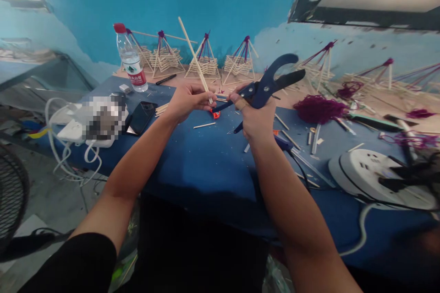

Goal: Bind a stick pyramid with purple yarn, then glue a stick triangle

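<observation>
Thin wooden sticks (193, 55) slant up and to the left from my left hand (191, 100), whose fingers are closed round their lower ends. Dark blue cutters (266, 87) are in my right hand (256, 112), with the wide handles pointing up and right. My two hands are close together over the back part of the blue table (206, 160), the cutters' front end near my left fingertips. An orange-red object (215, 114) lies just below my left fingers, and a short cut stick (204, 125) lies nearer me.
Stick structures tied with purple yarn (205, 64) line the wall. A water bottle (133, 64), a phone (141, 116) and a white power strip (74, 130) are on the left. Purple yarn (319, 109), loose sticks and a round white socket unit (374, 178) are on the right.
</observation>
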Motion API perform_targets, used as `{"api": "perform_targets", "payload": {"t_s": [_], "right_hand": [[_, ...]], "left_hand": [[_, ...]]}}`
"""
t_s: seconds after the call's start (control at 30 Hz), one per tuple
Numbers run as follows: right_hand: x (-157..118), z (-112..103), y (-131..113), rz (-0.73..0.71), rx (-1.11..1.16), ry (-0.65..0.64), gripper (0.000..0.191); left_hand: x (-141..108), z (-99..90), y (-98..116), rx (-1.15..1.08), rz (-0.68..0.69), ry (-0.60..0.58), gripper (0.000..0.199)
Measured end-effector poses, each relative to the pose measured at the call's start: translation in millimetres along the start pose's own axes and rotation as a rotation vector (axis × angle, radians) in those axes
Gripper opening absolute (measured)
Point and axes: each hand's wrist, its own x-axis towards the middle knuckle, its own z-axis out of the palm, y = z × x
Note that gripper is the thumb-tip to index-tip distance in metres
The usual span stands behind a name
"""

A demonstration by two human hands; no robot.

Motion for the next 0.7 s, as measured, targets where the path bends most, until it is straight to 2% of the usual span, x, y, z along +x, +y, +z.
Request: {"api": "perform_targets", "payload": {"t_s": [0.2, 0.37, 0.7], "right_hand": [[6.0, -4.4, 2.3, 0.034, -0.047, -0.007, 0.035], [5.8, -4.3, 0.3, 0.051, 0.005, -0.043, 0.031], [7.7, -8.4, 11.6, 0.110, -0.002, -0.056, 0.039]], "left_hand": [[3.3, -2.8, -2.3, 0.036, -0.035, 0.016, 0.005], [2.1, -3.0, -3.0, 0.046, -0.104, 0.000, 0.007], [6.9, -7.1, -8.5, 0.077, -0.097, 0.011, 0.005]]}}
